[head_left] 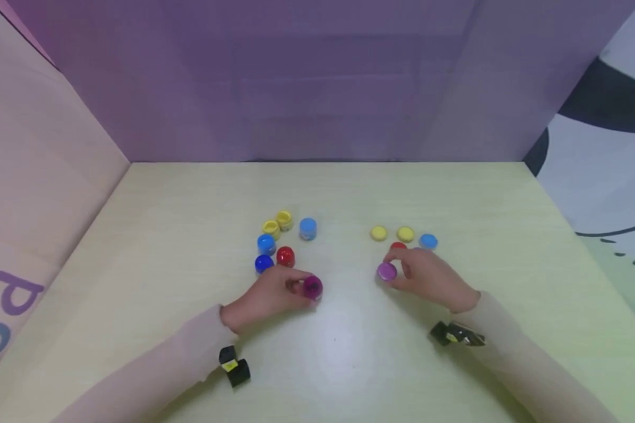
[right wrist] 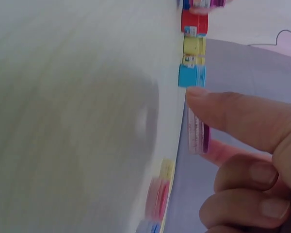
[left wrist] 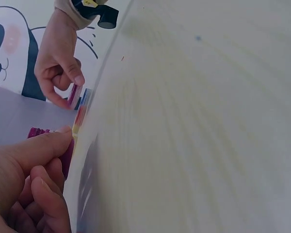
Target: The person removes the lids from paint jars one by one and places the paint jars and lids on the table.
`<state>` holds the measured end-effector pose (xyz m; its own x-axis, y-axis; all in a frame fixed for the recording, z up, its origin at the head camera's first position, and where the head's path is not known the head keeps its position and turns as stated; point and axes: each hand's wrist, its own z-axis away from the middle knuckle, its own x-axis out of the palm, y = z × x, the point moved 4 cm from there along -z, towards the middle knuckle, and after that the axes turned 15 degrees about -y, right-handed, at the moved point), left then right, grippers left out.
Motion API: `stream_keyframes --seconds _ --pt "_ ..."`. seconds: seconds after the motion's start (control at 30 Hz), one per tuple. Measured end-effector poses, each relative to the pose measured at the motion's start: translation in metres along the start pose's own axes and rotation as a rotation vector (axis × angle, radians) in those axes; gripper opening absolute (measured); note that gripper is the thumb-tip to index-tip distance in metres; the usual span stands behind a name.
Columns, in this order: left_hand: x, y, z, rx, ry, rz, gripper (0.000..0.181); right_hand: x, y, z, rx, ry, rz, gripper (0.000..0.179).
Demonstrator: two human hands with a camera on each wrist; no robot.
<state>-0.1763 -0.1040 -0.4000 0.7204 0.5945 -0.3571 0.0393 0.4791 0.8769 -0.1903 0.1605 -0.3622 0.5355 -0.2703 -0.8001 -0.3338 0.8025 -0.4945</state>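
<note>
My left hand grips a small magenta jar by its sides, thumb and fingers round it, the top facing up. To the right, my right hand pinches a round purple lid between thumb and forefinger. Jar and lid are apart. In the right wrist view the lid shows edge-on, its rim clear and purple. Just beyond my left hand stand a dark blue jar and a red jar. Past my right fingers lies a red lid, partly covered by the hand.
Farther back on the left are two yellow jars and two light blue jars. Two yellow lids and a light blue lid lie at the right on the pale table. A purple wall closes the back.
</note>
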Motion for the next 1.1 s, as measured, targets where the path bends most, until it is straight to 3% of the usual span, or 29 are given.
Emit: stream_keyframes --seconds 0.33,0.47,0.73,1.1 --pt "-0.014 -0.010 0.024 -0.039 0.047 0.016 0.039 -0.005 0.017 0.008 0.064 0.016 0.055 0.028" --pt "-0.018 -0.016 0.031 -0.067 0.072 -0.023 0.039 -0.007 0.021 0.012 0.097 0.017 0.057 0.031" --pt "-0.027 -0.025 0.039 -0.096 0.092 -0.058 0.043 -0.011 0.027 0.013 0.130 -0.015 0.071 0.035" --pt "-0.035 -0.032 0.046 -0.166 0.104 -0.041 0.050 -0.012 0.029 0.013 0.107 -0.024 0.097 0.033"
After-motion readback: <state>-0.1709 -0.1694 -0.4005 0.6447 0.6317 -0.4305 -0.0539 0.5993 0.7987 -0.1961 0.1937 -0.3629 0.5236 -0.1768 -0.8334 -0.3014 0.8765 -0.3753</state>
